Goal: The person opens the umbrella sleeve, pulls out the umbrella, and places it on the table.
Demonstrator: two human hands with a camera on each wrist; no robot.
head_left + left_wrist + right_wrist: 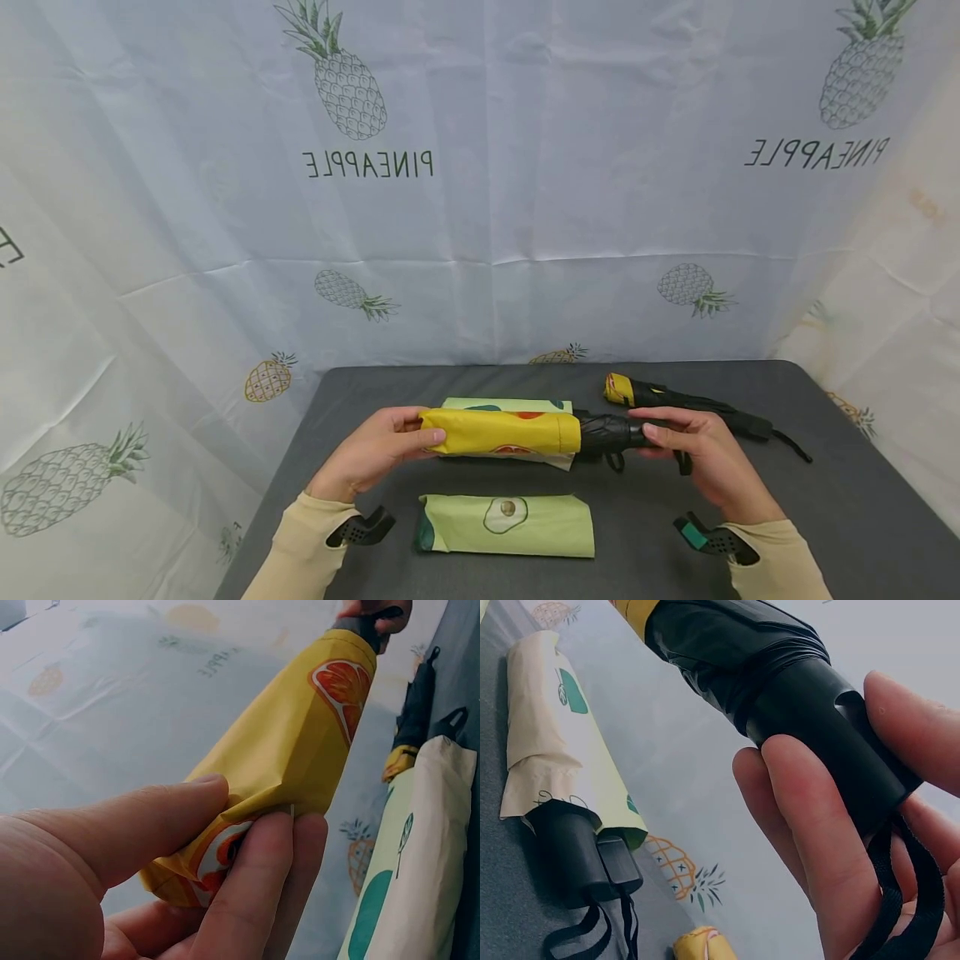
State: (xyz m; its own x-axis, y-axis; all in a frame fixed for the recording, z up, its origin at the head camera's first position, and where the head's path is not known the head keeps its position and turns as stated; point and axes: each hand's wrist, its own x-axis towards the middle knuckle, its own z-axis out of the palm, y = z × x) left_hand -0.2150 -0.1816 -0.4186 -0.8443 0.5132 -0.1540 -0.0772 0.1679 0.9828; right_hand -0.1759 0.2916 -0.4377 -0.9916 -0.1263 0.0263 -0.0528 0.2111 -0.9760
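My left hand [382, 450] pinches the far left end of a yellow umbrella sleeve [502, 432] printed with red citrus slices. Out of the sleeve's right end comes a folded black umbrella [600, 434], its canopy partly covered. My right hand [693, 446] holds that umbrella by its black handle [832, 742], thumb on one side and fingers on the other. A black wrist strap [885, 900] hangs from the handle's end. Umbrella and sleeve are held level above the table. In the left wrist view, the thumb and fingertips dent the yellow fabric.
Behind lie two umbrellas side by side, one in a beige sleeve [435, 825], one in a light green sleeve [510, 404]. A flat green avocado-print sleeve [510, 525] lies in front. At the back right rests a black umbrella with a yellow end [690, 403]. The table [637, 533] is dark grey.
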